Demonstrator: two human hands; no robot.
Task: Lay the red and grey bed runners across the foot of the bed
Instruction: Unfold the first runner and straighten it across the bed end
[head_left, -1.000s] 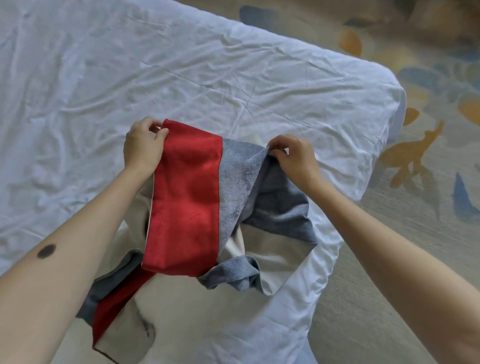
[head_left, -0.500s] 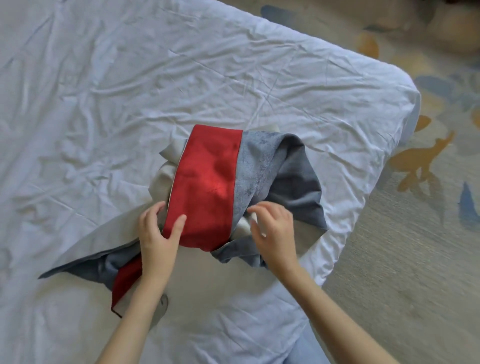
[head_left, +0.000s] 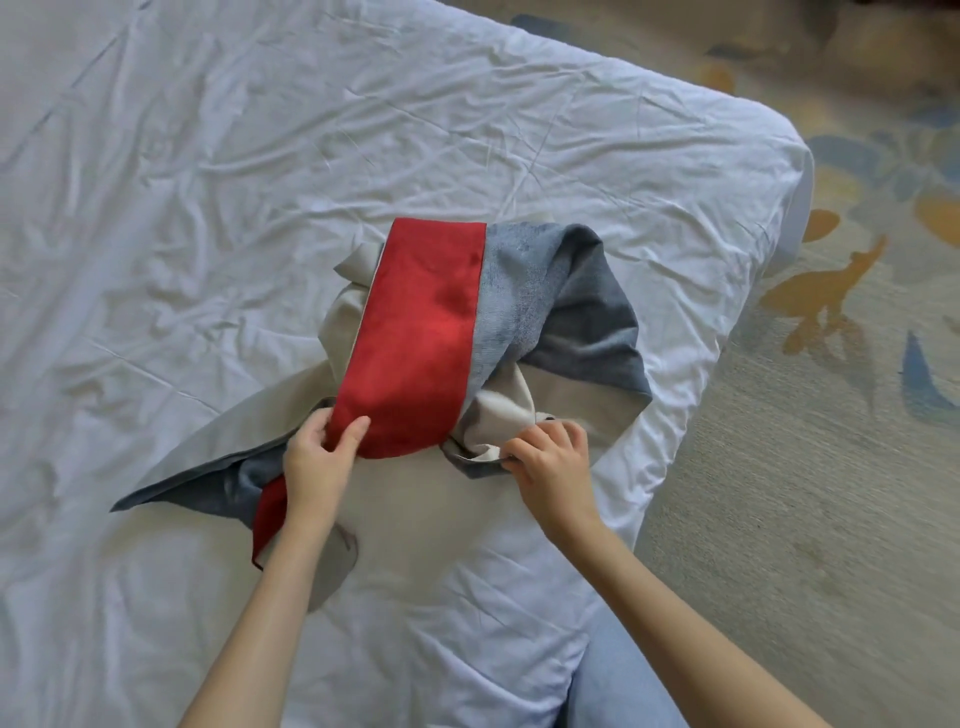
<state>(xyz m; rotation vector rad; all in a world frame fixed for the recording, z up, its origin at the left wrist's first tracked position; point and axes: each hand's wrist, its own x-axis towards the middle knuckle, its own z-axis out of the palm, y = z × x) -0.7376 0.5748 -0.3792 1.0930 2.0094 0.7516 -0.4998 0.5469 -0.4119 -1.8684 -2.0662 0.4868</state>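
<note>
While the red and grey bed runner (head_left: 421, 332) lies bunched in a loose heap on the white sheet (head_left: 208, 182), both hands work at its near edge. The heap sits a little past the middle of the view toward 1 o'clock, near the rounded mattress corner at 2 o'clock and not spread out flat. Its red band (head_left: 410, 374) runs from 12 o'clock down to 7 o'clock across the top of the heap, meeting the grey band (head_left: 524, 291) along a straight seam on its 3 o'clock side. Cream lining (head_left: 576, 405) shows where the fabric has turned over, at 4 o'clock and again along the 9 o'clock edge.

The left hand (head_left: 314, 460) pinches the folded lower end of the red band at 7 o'clock of the heap, thumb on top of the red cloth and fingers tucked beneath it. The right hand (head_left: 553, 457), at 5 o'clock of the heap, has its fingers curled round a crumpled fold of grey cloth and cream lining.

From under the left wrist a twisted tail of the runner trails toward 8 o'clock and ends in a grey point (head_left: 122, 505) flat on the sheet.

A patterned carpet (head_left: 841, 467) with blue and ochre shapes fills the 3 o'clock side beyond the bed. At 6 o'clock a leg in pale blue denim (head_left: 618, 680) presses against the mattress edge.
</note>
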